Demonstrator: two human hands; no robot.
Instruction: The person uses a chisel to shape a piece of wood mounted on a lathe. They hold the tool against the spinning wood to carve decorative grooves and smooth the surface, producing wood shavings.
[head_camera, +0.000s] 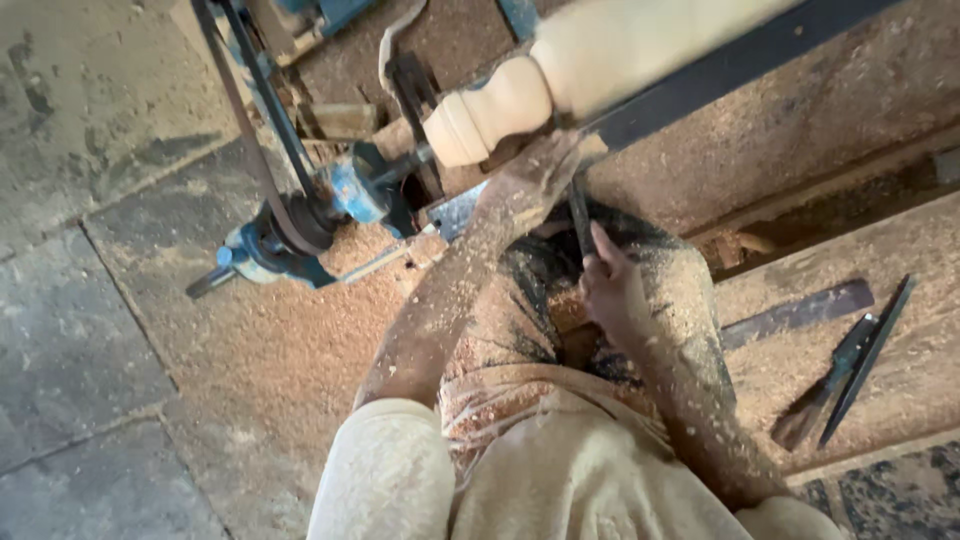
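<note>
Head view, looking down at a wood lathe. Landmark = the pale turned wooden spindle (560, 75) mounted across the top of the frame, rounded bead end pointing lower left to the blue lathe centre (365, 190)

Left hand (530, 180): directly below the spindle's bead end, touching or almost touching its underside, coated in sawdust. Fingers curled down over the upper end of a dark chisel (580, 215); finger detail blurred, so how tightly they close can't be told. Hand sits by the dark tool rest bar (720, 75) that runs along the spindle's lower side

Right hand (610, 290): further below the spindle, nearer the person's body, wrapped around the chisel's lower part. Fingers closed on it, thumb pointing up along the shaft toward the spindle. Handle itself hidden inside the fist

Chisel: runs from the right hand up under the left hand, its top at the spindle just right of the bead; tip contact is hidden by the left hand

Left of the spindle: a dark drive belt (255, 130) runs diagonally to the blue pulley housing. Sawdust pile (300, 340) below the centre, over the stone floor

Lower right of the spindle, well apart from both hands: two spare dark chisels (850, 365) lying on the sawdust-covered bench, a flat dark bar (800, 312) just beside them

Both forearms dusted with shavings
</note>
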